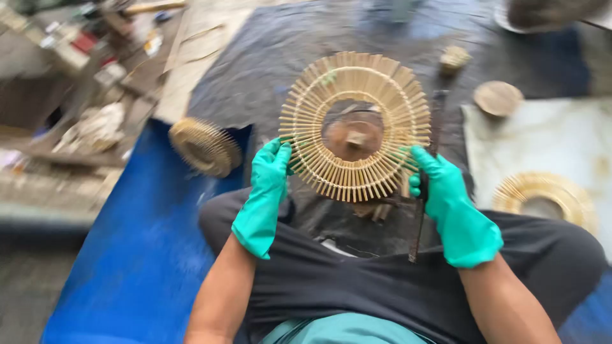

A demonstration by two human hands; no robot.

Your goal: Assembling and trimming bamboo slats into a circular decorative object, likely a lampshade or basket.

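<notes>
You hold a round bamboo-stick ring (354, 126) up in front of you over your lap, one gloved hand at each lower edge. Your left hand (268, 185) closes on the lower-left rim, thumb on the face, fingers behind. Your right hand (443, 191) grips the lower-right rim and seems also to pinch a thin dark rod (426, 172) that runs down past the glove. Judgement: the ring looks light and fairly stiff as a whole, but the radiating stick ends look brittle and likely to snap or splay under a squeeze; the woven inner bands are the sounder place to grip. The gloves may slip on smooth bamboo. A similar ring (204, 146) lies on the blue mat (146, 255) to your left, another (545, 197) to your right, both well apart from your hands. Motion blur hides finer detail.
</notes>
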